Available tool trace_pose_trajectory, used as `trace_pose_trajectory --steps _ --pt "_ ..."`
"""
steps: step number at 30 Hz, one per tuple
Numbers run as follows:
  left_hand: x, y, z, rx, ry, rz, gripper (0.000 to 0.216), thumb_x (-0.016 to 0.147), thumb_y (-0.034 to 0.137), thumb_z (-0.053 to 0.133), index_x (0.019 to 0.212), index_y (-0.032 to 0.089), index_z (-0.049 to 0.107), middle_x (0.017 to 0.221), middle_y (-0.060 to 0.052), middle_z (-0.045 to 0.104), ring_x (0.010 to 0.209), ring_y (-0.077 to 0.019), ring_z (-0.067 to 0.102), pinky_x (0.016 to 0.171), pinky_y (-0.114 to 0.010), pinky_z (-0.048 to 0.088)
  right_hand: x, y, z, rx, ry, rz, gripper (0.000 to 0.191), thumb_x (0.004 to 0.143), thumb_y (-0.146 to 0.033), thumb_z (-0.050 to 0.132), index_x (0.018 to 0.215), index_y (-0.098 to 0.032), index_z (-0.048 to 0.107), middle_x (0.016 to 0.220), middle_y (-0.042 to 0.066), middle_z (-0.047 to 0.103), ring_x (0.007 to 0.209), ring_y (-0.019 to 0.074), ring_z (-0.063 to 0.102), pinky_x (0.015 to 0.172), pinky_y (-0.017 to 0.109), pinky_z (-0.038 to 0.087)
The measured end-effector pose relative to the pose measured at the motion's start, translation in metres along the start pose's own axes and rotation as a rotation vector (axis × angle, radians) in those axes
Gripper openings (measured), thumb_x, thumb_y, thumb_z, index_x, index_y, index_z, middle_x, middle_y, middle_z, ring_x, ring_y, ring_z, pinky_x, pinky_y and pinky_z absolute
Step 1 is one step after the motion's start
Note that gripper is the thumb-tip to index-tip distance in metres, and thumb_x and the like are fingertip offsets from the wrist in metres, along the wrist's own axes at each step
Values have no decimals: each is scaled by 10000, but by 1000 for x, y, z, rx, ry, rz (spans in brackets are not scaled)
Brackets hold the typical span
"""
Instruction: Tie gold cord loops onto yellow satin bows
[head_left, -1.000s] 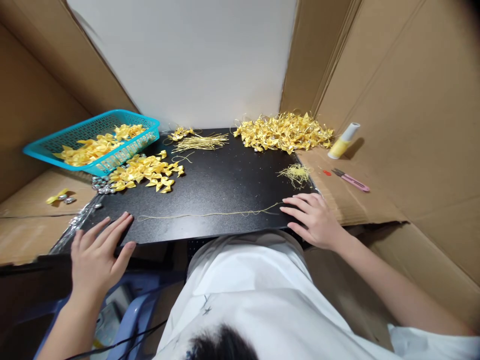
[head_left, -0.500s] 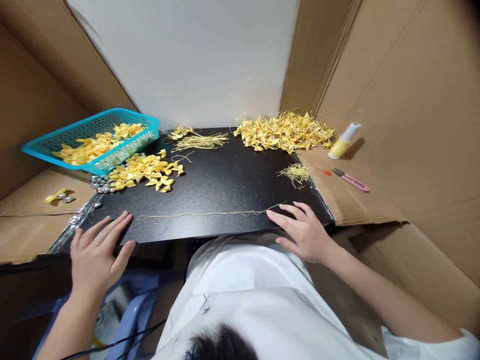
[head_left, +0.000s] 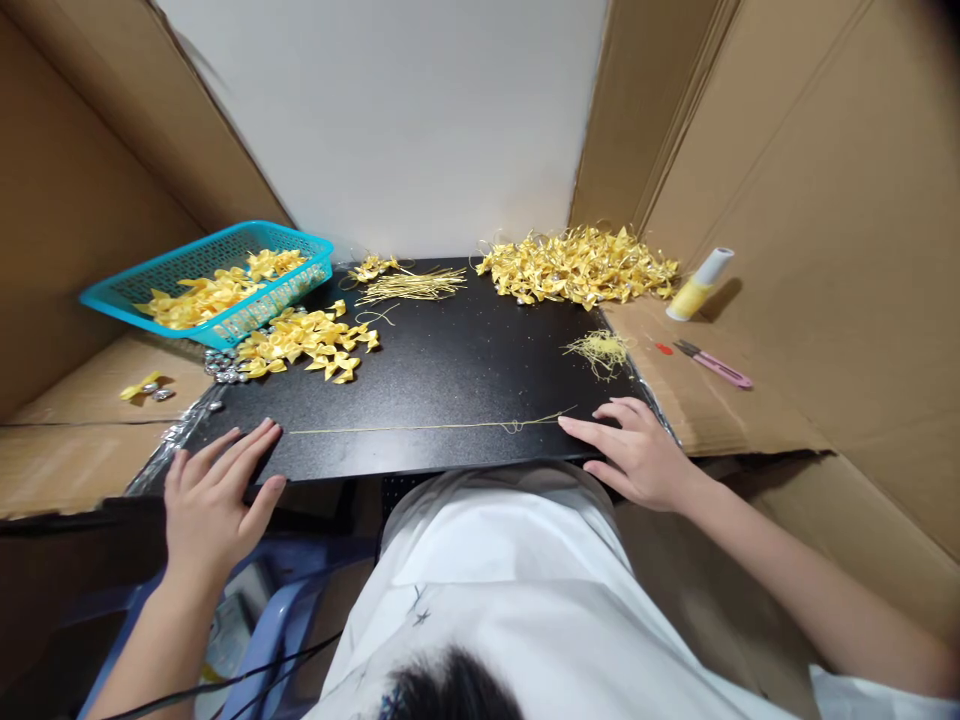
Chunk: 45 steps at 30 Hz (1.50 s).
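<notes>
A thin gold cord (head_left: 420, 428) lies nearly straight along the front of the black table (head_left: 442, 375), with a small loop towards its right end. My left hand (head_left: 217, 495) rests on the table's left front edge, fingers stretched out, its fingertips close to the cord's left end. At the other end, my right hand (head_left: 641, 455) has its fingers apart and holds nothing. Its index fingertip meets the cord or the table right beside it; I cannot tell which.
Yellow ribbon bows (head_left: 315, 340) and silver bells (head_left: 225, 365) lie near a blue basket (head_left: 281, 290) of more bows. Behind are gold cords (head_left: 412, 286) and a heap of finished-looking bows (head_left: 577, 265). Thread scraps (head_left: 600, 350), pink snips (head_left: 716, 366) and a thread spool (head_left: 699, 285) lie right.
The view has shifted slightly, so everything appears further right. My right hand has slid a little right along the cord, and the loop near that end looks rounder. My left hand stays flat.
</notes>
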<state>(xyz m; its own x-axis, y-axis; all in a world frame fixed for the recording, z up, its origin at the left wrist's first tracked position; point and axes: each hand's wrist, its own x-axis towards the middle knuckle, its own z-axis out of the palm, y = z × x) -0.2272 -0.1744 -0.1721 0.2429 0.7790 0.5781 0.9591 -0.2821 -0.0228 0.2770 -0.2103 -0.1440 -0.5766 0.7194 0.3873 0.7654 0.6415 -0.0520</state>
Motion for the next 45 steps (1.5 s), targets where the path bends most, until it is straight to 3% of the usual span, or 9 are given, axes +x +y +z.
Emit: trace_pose_trajectory --steps 3,7,12,18,23,27,39,42,45 --pt "-1 -1 1 -16 -8 -22 523 916 432 368 1395 254 482 1349 -99 592 1306 -280 466 1158 -489 187 7 -2 -6 92 5 56 490 940 -341 464 1419 -237 444 1265 93 633 1141 267 504 988 472 374" --pt "-1 -1 1 -23 -1 -11 527 919 434 361 1384 225 496 1340 -121 596 1296 -292 472 1154 -496 191 22 -16 -5 120 -18 64 520 949 -366 456 1441 -210 392 1415 97 527 1302 279 421 1071 507 318" --pt "0 0 0 -30 -9 -14 522 918 422 373 1384 224 498 1348 -112 591 1296 -283 471 1156 -486 186 24 -21 2 81 -121 73 482 958 -366 443 1407 -192 437 1361 106 576 1326 277 428 1083 542 305" --pt "-1 -1 1 -37 24 3 521 918 425 375 1375 214 510 1334 -124 600 1281 -292 484 1151 -493 195 8 -7 -6 2 -84 145 491 954 -366 452 1415 -200 431 1319 127 602 1311 287 452 1068 549 322" --pt "0 0 0 -26 3 -12 529 918 435 359 1397 247 483 1343 -108 596 1286 -280 483 1153 -490 197 10 -18 -4 35 -51 113 525 954 -374 455 1450 -224 373 1412 97 532 1345 280 414 1100 544 282" --pt "0 1 -1 -31 8 -8 531 918 437 362 1390 232 493 1333 -119 602 1277 -288 490 1150 -496 201 9 -25 2 65 -71 77 515 950 -358 457 1446 -238 391 1359 95 582 1332 273 435 1089 547 295" --pt "1 1 1 -39 40 13 525 924 434 362 1404 257 479 1327 -112 607 1276 -292 496 1153 -513 199 -8 -4 -3 -19 -52 149 461 941 -346 467 1390 -241 481 1213 96 657 1213 263 520 1066 536 319" --pt "0 1 1 -46 35 -1 527 921 438 363 1420 295 455 1339 -84 602 1285 -283 491 1155 -503 202 -3 -2 -6 35 7 175 408 929 -351 493 1319 -240 547 1171 91 669 1180 266 519 1044 518 355" --pt "-1 -1 2 -60 26 -17 531 914 438 375 1429 326 436 1358 -60 589 1303 -276 476 1162 -496 190 14 0 -8 116 105 233 245 905 -344 548 1095 -239 662 1164 85 653 1131 267 513 996 483 412"
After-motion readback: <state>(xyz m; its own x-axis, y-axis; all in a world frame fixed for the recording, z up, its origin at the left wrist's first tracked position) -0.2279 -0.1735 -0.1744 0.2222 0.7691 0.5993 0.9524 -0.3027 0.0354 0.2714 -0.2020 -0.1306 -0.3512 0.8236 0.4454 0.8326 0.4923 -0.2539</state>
